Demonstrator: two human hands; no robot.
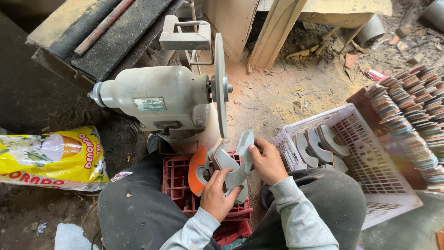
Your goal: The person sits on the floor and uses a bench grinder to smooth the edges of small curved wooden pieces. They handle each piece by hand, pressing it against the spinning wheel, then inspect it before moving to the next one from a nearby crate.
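Note:
My left hand (215, 194) holds a fan of several flat curved grey pieces (226, 162), with an orange-faced one (198, 169) at the left of the fan. My right hand (267, 162) grips one grey curved piece (245, 146) by its upper end, pulling it up from the fan. Both hands hover over a red plastic crate (178, 185) between my knees. A bench grinder (162, 99) with a thin upright disc (220, 85) stands just beyond the hands.
A white plastic basket (370, 153) at the right holds several more grey curved pieces (319, 146). Stacked rows of similar pieces (411, 111) fill the far right. A yellow printed sack (51, 157) lies at the left. Sawdust and wood scraps cover the floor behind.

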